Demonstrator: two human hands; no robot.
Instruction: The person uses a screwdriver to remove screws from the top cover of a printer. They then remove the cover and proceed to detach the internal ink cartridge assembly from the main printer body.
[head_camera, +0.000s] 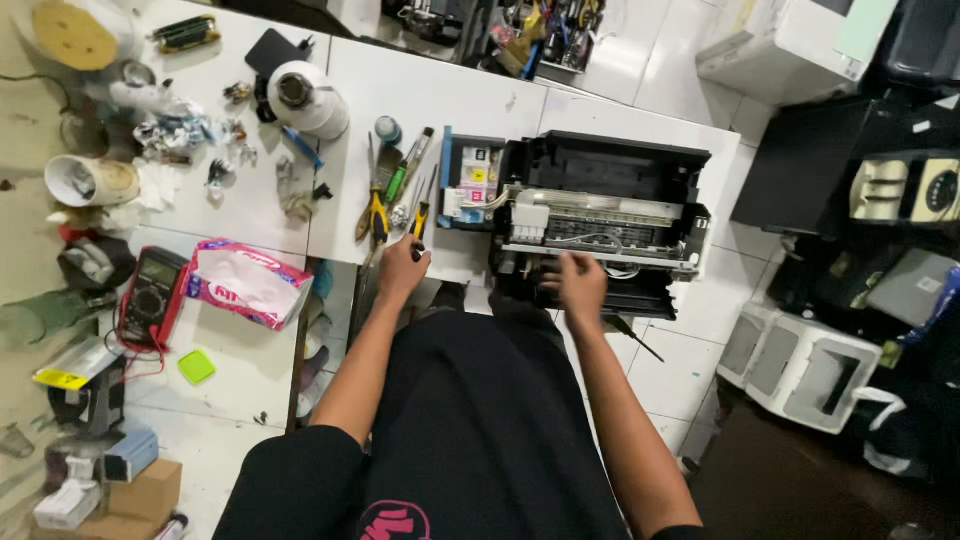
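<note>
An opened black printer (600, 215) with its cover off sits on the white table (430, 95) in front of me, its white inner parts and cables exposed. My right hand (580, 285) rests on the printer's front edge, fingers curled over it. My left hand (402, 268) is at the table's near edge, closed on the handle of a yellow-and-black tool (420, 222) that lies among other hand tools. A block of ink tanks (470, 180) stands against the printer's left side.
Pliers (375, 215) and screwdrivers (410, 165) lie left of the printer. A tape roll (305, 98), a tissue pack (250, 283), a multimeter (150, 295) and small clutter cover the left tables. Other printers (800, 365) stand on the floor at right.
</note>
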